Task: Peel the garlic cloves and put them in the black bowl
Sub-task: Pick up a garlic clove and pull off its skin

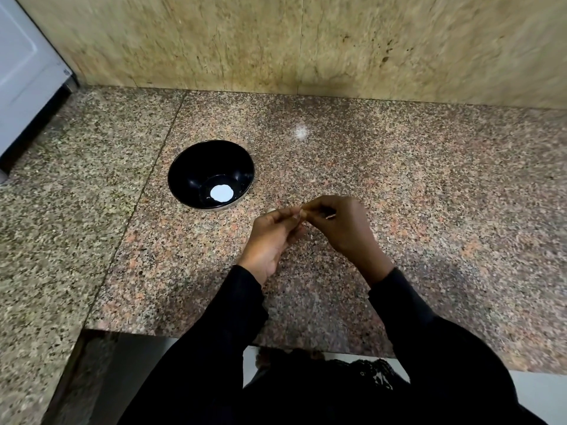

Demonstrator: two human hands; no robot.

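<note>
Black sleeves (233,326), ours, come up from six o'clock, soft and matte against the stone. Our left hand (270,237) is curled, palm turned toward us, thumb and fingertips pinched on something small where the two hands meet. Our right hand (340,225) has its knuckles up and fingers bent, pinching the same spot from three o'clock; a thin, dry sliver of papery skin (330,216) pokes out beside its fingers. We take the pinched thing for a garlic clove (302,214), but it is nearly all hidden and blurred, so we cannot tell its shape.

Out from the hands at ten o'clock, near but not touching, sits the black bowl (190,170): round, glossy, smooth-walled, with a flat white disc (221,193) lying in its bottom. Whether that disc is garlic we cannot tell.

Everything rests on a speckled granite countertop (429,194), pink, grey and black, polished, with a straight seam at nine o'clock. At twelve o'clock rises a tan, veined stone backsplash (306,41).
</note>
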